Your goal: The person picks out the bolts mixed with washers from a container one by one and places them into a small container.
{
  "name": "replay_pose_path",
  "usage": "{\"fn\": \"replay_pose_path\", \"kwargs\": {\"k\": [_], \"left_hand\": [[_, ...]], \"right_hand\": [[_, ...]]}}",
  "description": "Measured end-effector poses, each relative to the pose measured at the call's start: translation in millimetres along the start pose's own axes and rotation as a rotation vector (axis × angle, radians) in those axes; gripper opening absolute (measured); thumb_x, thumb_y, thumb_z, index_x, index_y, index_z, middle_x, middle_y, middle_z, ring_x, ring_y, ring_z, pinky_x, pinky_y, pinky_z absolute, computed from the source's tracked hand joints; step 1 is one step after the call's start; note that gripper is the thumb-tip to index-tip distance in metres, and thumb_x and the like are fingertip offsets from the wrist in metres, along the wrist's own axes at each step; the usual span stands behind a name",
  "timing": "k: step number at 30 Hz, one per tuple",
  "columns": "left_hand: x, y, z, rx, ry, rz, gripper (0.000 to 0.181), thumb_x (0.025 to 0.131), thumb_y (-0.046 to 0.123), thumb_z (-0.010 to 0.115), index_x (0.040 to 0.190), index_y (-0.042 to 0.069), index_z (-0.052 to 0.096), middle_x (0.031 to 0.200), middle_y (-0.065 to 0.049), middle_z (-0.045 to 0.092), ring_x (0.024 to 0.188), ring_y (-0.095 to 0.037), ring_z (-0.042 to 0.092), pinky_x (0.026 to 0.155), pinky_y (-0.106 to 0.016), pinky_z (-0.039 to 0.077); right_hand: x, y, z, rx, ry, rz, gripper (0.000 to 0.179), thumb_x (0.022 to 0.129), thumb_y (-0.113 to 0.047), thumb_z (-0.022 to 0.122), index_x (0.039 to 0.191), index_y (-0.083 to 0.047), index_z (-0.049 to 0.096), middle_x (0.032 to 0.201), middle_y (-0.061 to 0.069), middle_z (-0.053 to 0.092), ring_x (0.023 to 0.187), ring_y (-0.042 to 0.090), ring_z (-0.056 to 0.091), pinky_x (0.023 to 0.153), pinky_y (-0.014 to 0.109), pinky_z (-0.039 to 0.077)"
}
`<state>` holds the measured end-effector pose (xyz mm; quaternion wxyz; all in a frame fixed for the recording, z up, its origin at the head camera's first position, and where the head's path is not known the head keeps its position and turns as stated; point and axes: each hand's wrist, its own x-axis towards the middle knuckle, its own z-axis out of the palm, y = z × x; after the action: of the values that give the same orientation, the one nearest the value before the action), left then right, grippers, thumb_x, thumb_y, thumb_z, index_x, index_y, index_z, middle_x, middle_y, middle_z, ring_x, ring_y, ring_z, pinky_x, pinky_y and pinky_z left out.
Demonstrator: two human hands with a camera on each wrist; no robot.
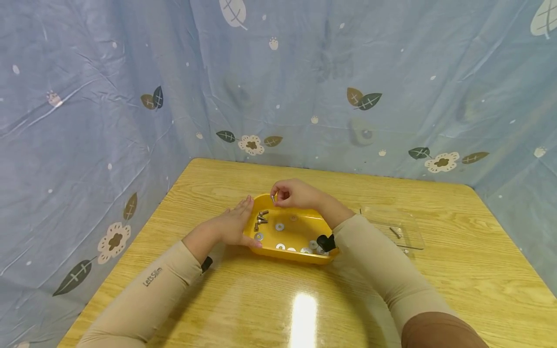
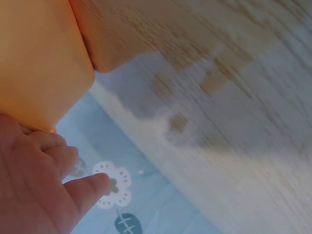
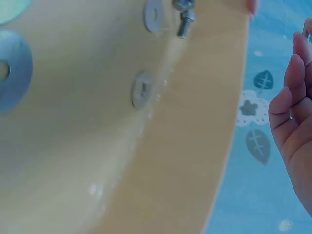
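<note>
A yellow tray [image 1: 300,232] sits on the table. Toward its left end lie several bolts [image 1: 261,220], and flat washers [image 1: 280,226] are spread over its floor. My left hand [image 1: 232,224] rests against the tray's left end, fingers straight along the side and thumb at the front rim. Above the back rim, my right hand [image 1: 298,193] pinches a small bolt [image 1: 273,198] between thumb and fingertips. Its curled fingers also show at the edge of the right wrist view, beyond the tray wall [image 3: 195,122].
Right of the tray, partly behind the right forearm, stands a clear plastic container [image 1: 413,237] with a bolt [image 1: 395,232] in it. A wooden table [image 1: 235,299] carries everything. Blue patterned curtains [image 1: 304,87] hang along its back and sides.
</note>
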<state>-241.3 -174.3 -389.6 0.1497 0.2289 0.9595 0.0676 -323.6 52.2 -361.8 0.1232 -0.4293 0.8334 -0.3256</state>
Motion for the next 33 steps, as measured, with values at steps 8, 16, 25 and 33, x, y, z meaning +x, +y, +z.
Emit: {"fn": "replay_pose_path", "kwargs": {"k": [8, 16, 25, 33], "left_hand": [[1.2, -1.3, 5.8, -0.004, 0.002, -0.005, 0.127, 0.064, 0.080, 0.051, 0.144, 0.001, -0.009, 0.151, -0.016, -0.011, 0.139, -0.029, -0.003, 0.107, -0.054, 0.015], [1.3, -1.0, 3.9, 0.003, 0.003, 0.002, 0.129, 0.062, 0.082, 0.048, 0.144, 0.000, -0.009, 0.150, -0.016, -0.014, 0.139, -0.030, -0.004, 0.107, -0.055, 0.014], [0.7, 0.6, 0.5, -0.004, -0.002, 0.008, 0.128, 0.064, 0.080, 0.050, 0.144, -0.001, -0.008, 0.150, -0.016, -0.014, 0.139, -0.030, -0.003, 0.106, -0.056, 0.014], [-0.9, 0.0, -0.4, 0.000, -0.005, 0.008, 0.128, 0.064, 0.080, 0.050, 0.144, 0.000, -0.008, 0.150, -0.016, -0.013, 0.139, -0.030, -0.003, 0.107, -0.054, 0.014]], "right_hand": [[-26.1, -3, -18, 0.037, 0.001, -0.025, 0.019, 0.087, -0.015, 0.062, 0.104, -0.006, 0.059, 0.074, 0.001, 0.057, 0.060, 0.015, 0.048, 0.060, 0.026, 0.043], [-58.0, -1, -48, 0.170, -0.029, 0.037, 0.017, 0.088, -0.012, 0.060, 0.104, -0.007, 0.056, 0.079, 0.009, 0.054, 0.066, 0.020, 0.048, 0.065, 0.028, 0.044], [-99.9, 8, -71, 0.133, 0.020, 0.096, 0.017, 0.088, -0.012, 0.062, 0.103, -0.005, 0.058, 0.079, 0.009, 0.055, 0.070, 0.020, 0.050, 0.063, 0.027, 0.045], [-130.0, 21, -88, 0.146, 0.058, 0.112, 0.017, 0.088, -0.008, 0.060, 0.103, -0.001, 0.057, 0.080, 0.013, 0.056, 0.069, 0.019, 0.051, 0.063, 0.026, 0.046]]}}
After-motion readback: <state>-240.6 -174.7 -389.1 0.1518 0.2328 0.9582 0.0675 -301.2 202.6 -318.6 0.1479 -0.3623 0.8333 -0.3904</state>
